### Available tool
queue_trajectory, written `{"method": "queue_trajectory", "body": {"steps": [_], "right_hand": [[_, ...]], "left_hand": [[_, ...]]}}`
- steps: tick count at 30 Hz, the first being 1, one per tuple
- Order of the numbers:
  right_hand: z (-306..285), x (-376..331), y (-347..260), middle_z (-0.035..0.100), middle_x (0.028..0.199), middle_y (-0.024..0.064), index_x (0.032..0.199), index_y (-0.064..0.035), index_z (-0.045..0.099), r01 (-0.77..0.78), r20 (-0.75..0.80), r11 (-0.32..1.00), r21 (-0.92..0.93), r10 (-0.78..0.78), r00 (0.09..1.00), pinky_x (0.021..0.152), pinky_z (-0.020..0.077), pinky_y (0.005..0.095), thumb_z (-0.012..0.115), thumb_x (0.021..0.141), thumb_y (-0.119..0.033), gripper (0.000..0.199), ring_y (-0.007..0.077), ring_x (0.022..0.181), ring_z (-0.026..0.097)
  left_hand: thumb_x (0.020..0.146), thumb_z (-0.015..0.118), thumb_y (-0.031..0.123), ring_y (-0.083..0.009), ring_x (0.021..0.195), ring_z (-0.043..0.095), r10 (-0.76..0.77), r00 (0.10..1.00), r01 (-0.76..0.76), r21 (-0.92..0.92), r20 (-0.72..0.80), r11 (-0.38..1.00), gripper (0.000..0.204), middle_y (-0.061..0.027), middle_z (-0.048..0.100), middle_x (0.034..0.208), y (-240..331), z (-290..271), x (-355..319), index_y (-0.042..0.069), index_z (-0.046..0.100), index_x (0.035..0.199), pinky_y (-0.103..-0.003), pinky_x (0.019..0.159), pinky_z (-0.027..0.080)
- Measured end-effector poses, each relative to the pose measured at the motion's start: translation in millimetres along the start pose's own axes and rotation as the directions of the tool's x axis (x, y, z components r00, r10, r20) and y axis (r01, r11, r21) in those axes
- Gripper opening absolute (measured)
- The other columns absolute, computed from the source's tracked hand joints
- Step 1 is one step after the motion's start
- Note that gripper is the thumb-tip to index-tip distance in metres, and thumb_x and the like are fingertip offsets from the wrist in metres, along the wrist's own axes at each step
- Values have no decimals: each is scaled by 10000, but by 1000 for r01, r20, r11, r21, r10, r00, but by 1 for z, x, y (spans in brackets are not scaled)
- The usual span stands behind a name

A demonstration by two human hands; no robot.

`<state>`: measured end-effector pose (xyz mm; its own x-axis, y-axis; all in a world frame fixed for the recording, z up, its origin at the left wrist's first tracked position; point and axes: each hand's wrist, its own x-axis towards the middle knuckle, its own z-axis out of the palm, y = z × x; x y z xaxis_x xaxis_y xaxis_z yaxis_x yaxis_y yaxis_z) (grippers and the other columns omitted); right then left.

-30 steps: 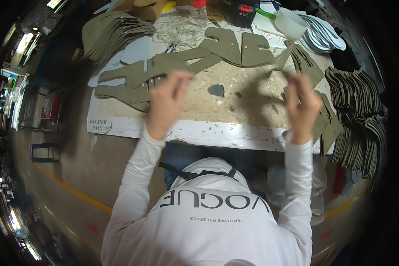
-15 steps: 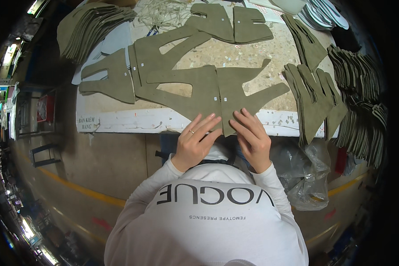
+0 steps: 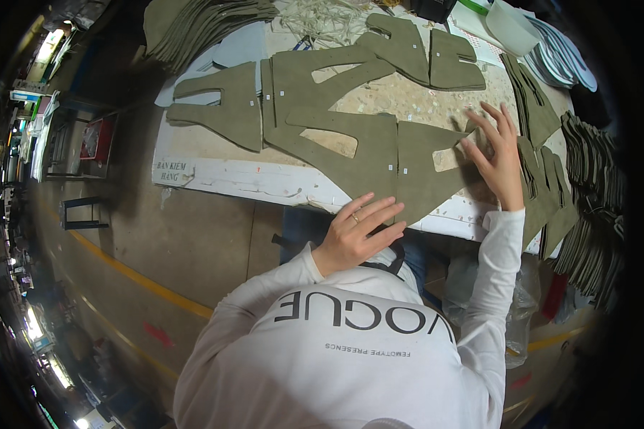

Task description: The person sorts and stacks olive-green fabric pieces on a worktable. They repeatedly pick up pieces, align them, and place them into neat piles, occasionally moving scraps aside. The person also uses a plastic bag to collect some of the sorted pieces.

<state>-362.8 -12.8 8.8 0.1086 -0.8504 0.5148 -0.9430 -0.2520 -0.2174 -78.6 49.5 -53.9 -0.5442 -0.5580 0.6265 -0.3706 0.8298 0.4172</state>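
Two olive-green cut fabric pieces, a left one (image 3: 371,154) and a right one (image 3: 423,146), lie flat with their straight edges side by side at the table's front. Each has a cut-out and a small white sticker by that edge. My left hand (image 3: 358,232) is open, its fingers stretched over the pieces' near corner. My right hand (image 3: 497,154) is open with fingers spread, over the strap end of the right piece; whether it touches cannot be made out. Further left lie more matching pieces (image 3: 236,104), and another pair (image 3: 454,61) sits farther back.
A pile of olive pieces (image 3: 200,32) stands at the back left. More stacks (image 3: 533,104) line the right side, and some hang over the edge (image 3: 594,171). White strings (image 3: 322,21) and a white container (image 3: 511,30) are at the back. A stool (image 3: 86,214) stands left.
My right hand has left the pieces' near corner and moved right and away from me to the strap end. My left hand stays by the corner. The whole view has shifted and tilted.
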Motion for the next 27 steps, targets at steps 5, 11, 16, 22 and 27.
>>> {"method": "queue_trajectory", "body": {"steps": [5,11,16,22,27], "right_hand": [[0,9,11,699,904,96,987,-36,685,-266,220,903,338,200,955,770,495,326,710,839,-138,181,258,856,657],[3,-1,6,692,817,119,1065,-75,693,-289,118,956,52,282,952,651,496,316,723,826,-143,250,223,685,653],[-19,26,28,697,857,140,1046,-77,711,-393,-12,893,221,405,914,688,516,340,720,816,-142,239,244,734,662],[32,90,46,680,879,101,1005,-78,719,-234,271,890,391,131,954,726,520,324,774,770,-141,249,224,800,653],[68,83,47,587,875,99,945,-107,710,-202,269,908,368,104,957,817,469,392,853,656,-217,340,286,934,579]], "left_hand": [[729,803,148,-222,1114,638,-11,1000,11,5,-18,1000,249,-49,689,1152,0,1,1,139,745,972,-408,967,493],[744,786,142,-228,968,691,30,999,-27,-76,39,997,235,-64,715,1054,0,-28,31,91,742,969,-353,834,554],[795,737,131,-240,850,707,-29,991,22,59,129,998,154,-89,731,944,-56,-72,98,63,734,934,-331,754,555],[805,737,215,-296,851,677,64,943,-43,-71,328,997,188,-90,715,942,-147,-16,208,104,734,956,-366,763,535],[737,813,269,-265,853,674,2,920,59,-143,392,988,275,-72,695,926,-175,21,224,108,746,949,-345,791,531]]}}
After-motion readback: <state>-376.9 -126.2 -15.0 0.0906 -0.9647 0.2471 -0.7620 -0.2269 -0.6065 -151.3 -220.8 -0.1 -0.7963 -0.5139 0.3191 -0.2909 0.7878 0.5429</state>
